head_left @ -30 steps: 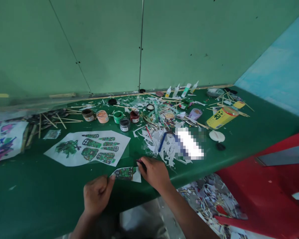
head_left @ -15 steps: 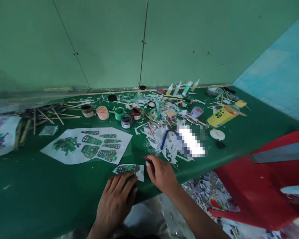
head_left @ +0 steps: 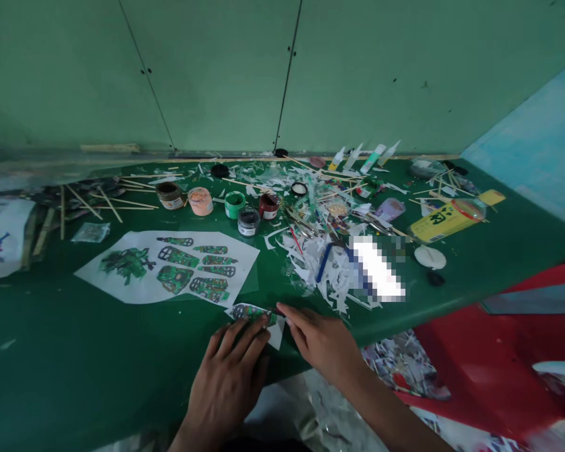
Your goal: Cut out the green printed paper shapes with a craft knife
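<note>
My left hand (head_left: 228,376) lies flat near the table's front edge, its fingers stretched out over a small piece of white paper (head_left: 279,333) with a green and brown camouflage-like print. The fingers hide part of the print. At the right end of the paper, my right hand (head_left: 327,345) is closed around a thin dark reddish tool (head_left: 276,311), its tip at the printed part. Most of the tool is covered by the hand, so I cannot tell its exact kind. Just behind lies a larger white sheet (head_left: 136,295) bearing several similar green printed shapes.
Open paint jars (head_left: 235,204) stand behind the sheet. White paper scraps (head_left: 334,285), a blue-handled tool (head_left: 324,262) and sticks clutter the middle. A yellow-labelled container (head_left: 447,220) lies at right, small glue bottles (head_left: 373,158) by the wall. A red surface (head_left: 503,351) is lower right.
My left hand has gone from pinching the paper's left end to lying flat over it. The right hand has brought the tool onto the paper's right end, and the paper has turned slightly.
</note>
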`<state>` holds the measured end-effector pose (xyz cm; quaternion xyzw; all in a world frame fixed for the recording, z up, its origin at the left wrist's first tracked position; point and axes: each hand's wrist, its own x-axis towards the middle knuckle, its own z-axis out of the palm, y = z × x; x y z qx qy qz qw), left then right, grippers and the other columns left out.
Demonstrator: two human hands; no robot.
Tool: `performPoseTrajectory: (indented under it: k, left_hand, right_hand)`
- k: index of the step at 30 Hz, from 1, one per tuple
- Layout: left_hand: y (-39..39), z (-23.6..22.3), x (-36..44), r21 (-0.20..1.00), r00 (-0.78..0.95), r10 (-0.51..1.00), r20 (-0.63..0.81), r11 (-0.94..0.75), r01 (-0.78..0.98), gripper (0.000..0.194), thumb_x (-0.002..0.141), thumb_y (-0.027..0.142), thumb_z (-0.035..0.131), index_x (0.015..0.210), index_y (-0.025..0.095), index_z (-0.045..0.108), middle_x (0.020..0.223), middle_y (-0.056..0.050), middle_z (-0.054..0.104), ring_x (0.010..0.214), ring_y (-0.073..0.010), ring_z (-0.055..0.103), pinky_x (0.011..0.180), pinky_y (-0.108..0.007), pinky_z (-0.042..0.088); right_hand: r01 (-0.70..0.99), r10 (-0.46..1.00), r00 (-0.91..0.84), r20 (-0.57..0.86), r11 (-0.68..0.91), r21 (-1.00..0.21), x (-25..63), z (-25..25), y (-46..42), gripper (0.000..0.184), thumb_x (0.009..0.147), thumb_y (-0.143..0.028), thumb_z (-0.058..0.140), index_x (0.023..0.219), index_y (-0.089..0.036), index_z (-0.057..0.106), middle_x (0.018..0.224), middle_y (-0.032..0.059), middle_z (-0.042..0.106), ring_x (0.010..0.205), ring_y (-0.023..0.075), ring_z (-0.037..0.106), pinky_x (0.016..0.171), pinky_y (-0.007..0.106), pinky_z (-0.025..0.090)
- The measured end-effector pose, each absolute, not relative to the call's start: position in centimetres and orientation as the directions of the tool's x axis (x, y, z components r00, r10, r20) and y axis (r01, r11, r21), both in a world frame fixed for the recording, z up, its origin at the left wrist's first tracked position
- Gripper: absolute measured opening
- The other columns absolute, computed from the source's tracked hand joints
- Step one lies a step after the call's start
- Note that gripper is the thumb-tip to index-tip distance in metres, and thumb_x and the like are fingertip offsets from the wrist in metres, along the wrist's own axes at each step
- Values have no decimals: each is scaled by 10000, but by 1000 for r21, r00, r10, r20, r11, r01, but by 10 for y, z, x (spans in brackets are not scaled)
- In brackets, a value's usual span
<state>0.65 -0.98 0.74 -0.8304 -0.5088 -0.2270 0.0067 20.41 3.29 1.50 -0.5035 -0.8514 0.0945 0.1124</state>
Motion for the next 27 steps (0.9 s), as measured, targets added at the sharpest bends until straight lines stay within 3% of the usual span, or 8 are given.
performPoseTrajectory:
  k: [8, 16, 27]
  left_hand:
    - [-9, 9, 9, 238, 350, 869, 350, -444, 864, 276, 870, 211, 489, 1090, 279, 640, 1347, -48, 578, 1128, -251, 566, 915, -423, 419]
    - [-9, 11, 7, 269, 359, 887, 290, -436, 859, 309, 847, 191, 498, 1114, 288, 620, 1346, -51, 569, 1129, -275, 539, 868, -435, 418]
    - [-8, 10, 6, 286, 356, 891, 283, -433, 855, 296, 852, 193, 505, 1106, 294, 618, 1356, -74, 539, 1142, -284, 527, 900, -462, 416]
  right_hand:
    - [844, 879, -458, 134, 477, -247, 210, 15, 28, 404, 961, -244, 362, 1283, -280, 604, 831, 32, 725, 591, 153, 647, 483, 267, 405]
    - [851, 856, -500, 130, 514, -109, 205, 15, 31, 424, 921, -217, 408, 1292, -289, 601, 732, 21, 694, 489, 146, 590, 417, 289, 288]
    - [885, 894, -438, 95, 447, -130, 198, 13, 36, 410, 917, -233, 432, 1276, -317, 611, 760, 18, 709, 501, 156, 597, 421, 288, 293]
